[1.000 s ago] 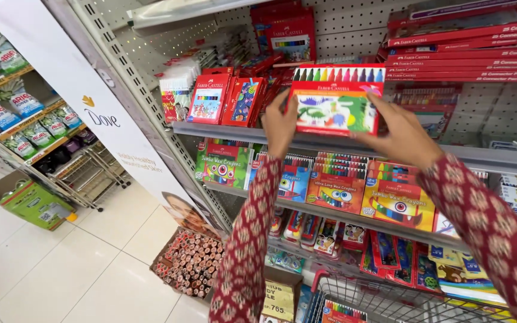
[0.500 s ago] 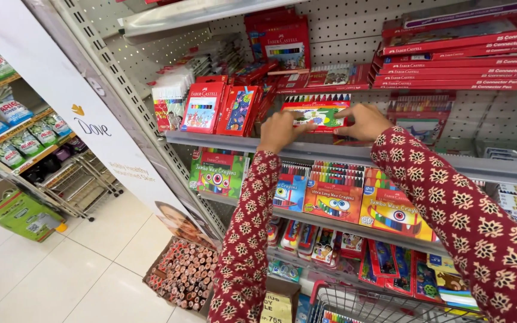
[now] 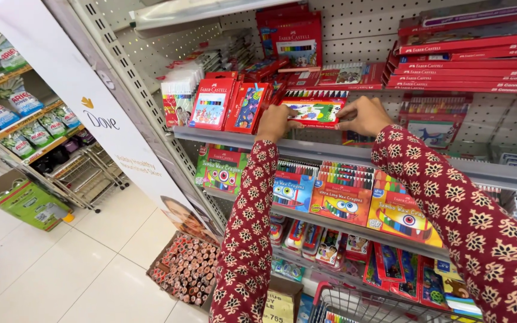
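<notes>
Both hands are gripping one flat box of colour pencils [image 3: 313,112], left hand [image 3: 274,121] closed on its left end, right hand [image 3: 364,115] closed on its right end. A second ago the box was being held up off the shelf; now it is sitting low, bottom edge at or on the grey shelf [image 3: 330,152], in front of the pegboard. Red pencil packs [image 3: 228,106] are standing just left. Crayon boxes [image 3: 342,194] are lining the shelf below. So the box is looking nearly seated, hands not released.

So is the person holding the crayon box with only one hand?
No, both the left hand and the right hand grip the crayon box, one at each end, above the grey shelf.
</notes>
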